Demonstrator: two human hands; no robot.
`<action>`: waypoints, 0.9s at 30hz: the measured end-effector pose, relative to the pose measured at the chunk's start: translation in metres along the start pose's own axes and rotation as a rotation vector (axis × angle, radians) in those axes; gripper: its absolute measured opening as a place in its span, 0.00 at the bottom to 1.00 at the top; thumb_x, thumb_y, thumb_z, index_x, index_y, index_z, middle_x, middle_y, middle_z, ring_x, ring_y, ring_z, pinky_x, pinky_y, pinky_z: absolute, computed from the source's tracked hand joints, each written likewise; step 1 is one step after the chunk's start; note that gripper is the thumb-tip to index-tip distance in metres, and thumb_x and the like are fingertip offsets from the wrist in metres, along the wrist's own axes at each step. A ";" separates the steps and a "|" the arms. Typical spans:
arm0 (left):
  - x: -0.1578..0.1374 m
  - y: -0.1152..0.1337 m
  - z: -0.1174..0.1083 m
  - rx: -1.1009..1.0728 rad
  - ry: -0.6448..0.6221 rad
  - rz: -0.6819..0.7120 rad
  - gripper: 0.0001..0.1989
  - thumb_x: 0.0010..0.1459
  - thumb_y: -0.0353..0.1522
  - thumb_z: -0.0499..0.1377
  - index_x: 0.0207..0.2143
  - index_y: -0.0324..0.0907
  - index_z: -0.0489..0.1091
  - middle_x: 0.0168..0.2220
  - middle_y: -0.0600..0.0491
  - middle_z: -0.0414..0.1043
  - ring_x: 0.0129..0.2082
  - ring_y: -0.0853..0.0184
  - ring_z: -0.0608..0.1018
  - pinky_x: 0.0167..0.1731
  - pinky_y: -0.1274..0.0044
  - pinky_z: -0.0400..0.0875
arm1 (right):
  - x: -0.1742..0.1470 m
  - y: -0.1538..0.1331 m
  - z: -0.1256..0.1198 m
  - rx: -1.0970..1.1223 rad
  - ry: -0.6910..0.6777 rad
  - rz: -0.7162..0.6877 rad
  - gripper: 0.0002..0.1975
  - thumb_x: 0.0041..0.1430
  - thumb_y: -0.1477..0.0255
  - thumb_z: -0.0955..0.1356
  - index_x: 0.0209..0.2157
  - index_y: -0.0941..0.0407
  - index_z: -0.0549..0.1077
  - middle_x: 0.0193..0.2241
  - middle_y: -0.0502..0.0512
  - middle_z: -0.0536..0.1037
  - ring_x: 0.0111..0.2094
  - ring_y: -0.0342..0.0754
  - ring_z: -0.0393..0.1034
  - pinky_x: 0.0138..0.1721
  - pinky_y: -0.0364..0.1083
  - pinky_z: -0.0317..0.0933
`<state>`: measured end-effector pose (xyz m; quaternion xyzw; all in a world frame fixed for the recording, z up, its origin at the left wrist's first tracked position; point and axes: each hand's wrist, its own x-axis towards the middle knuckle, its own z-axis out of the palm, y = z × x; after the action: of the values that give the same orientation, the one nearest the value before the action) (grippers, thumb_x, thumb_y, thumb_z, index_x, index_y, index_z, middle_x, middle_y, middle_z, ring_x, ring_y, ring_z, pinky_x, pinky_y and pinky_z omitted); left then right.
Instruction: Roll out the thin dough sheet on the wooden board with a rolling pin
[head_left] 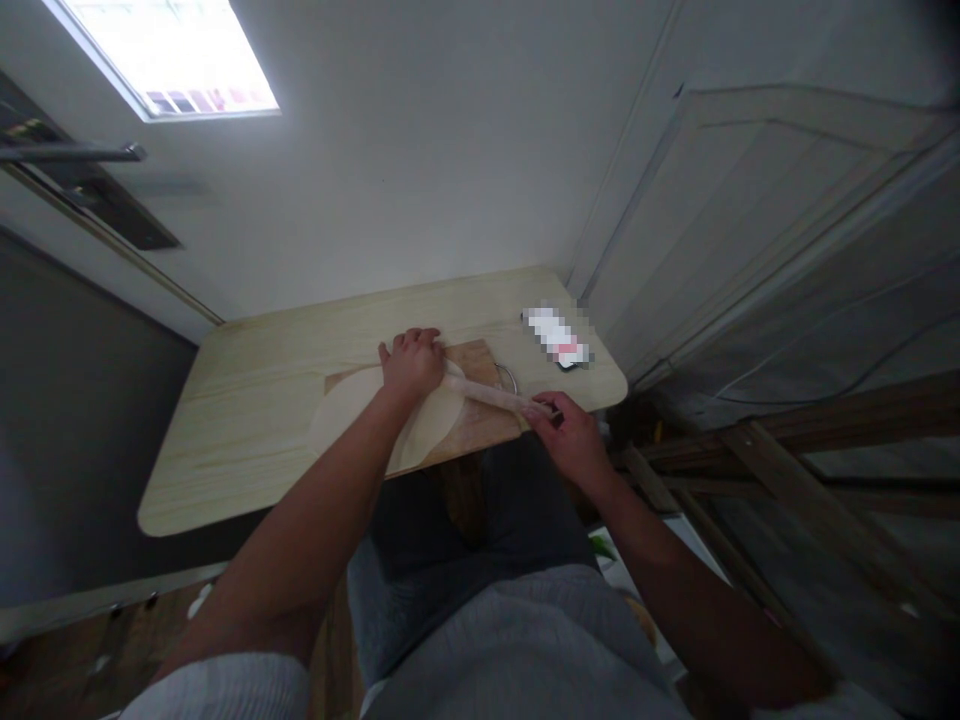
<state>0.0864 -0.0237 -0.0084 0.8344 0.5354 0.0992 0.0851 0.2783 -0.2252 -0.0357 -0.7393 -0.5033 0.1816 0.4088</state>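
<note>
A thin, pale round sheet of dough (349, 410) lies on a wooden cutting board (491, 425) with a metal loop handle (510, 376). A pale rolling pin (487, 394) slants across the right side of the board. My right hand (566, 430) is closed around the pin's near right end, at the table's front edge. My left hand (414, 362) rests palm down, fingers spread, at the far edge of the dough beside the pin's other end. Whether its palm touches the pin is hidden.
A phone (556, 338) with a blurred screen lies at the right of the light wood table (247, 400). A white door (420, 200) rises behind it, with a handle (82, 152) at left. Wooden slats (795, 470) stand at right.
</note>
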 end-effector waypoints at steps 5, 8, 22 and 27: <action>0.009 0.006 0.000 -0.017 0.000 0.000 0.24 0.67 0.38 0.41 0.60 0.49 0.65 0.62 0.44 0.66 0.61 0.49 0.66 0.60 0.46 0.53 | 0.002 0.002 -0.002 0.004 0.006 -0.010 0.17 0.61 0.57 0.69 0.45 0.54 0.76 0.41 0.57 0.81 0.39 0.53 0.75 0.43 0.50 0.67; 0.016 0.008 0.003 -0.019 0.012 0.003 0.23 0.67 0.39 0.41 0.59 0.49 0.66 0.61 0.44 0.66 0.61 0.49 0.67 0.60 0.46 0.53 | 0.004 0.003 -0.003 -0.011 0.002 -0.001 0.18 0.61 0.57 0.69 0.46 0.54 0.77 0.40 0.58 0.81 0.39 0.53 0.75 0.43 0.51 0.67; 0.037 0.018 0.007 0.056 0.022 0.016 0.23 0.68 0.40 0.40 0.57 0.48 0.67 0.59 0.44 0.69 0.58 0.51 0.69 0.58 0.51 0.58 | 0.015 0.004 -0.008 -0.055 0.030 -0.015 0.20 0.61 0.57 0.69 0.47 0.56 0.79 0.41 0.58 0.82 0.36 0.51 0.75 0.41 0.49 0.67; 0.043 0.019 0.009 0.057 0.029 0.026 0.23 0.68 0.40 0.40 0.57 0.48 0.67 0.58 0.44 0.69 0.57 0.50 0.69 0.57 0.51 0.60 | 0.019 0.002 -0.009 -0.049 0.017 -0.005 0.18 0.61 0.58 0.69 0.45 0.55 0.79 0.40 0.57 0.82 0.36 0.51 0.75 0.40 0.48 0.66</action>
<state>0.1228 0.0071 -0.0094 0.8420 0.5282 0.0969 0.0523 0.2940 -0.2121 -0.0288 -0.7493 -0.5061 0.1618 0.3952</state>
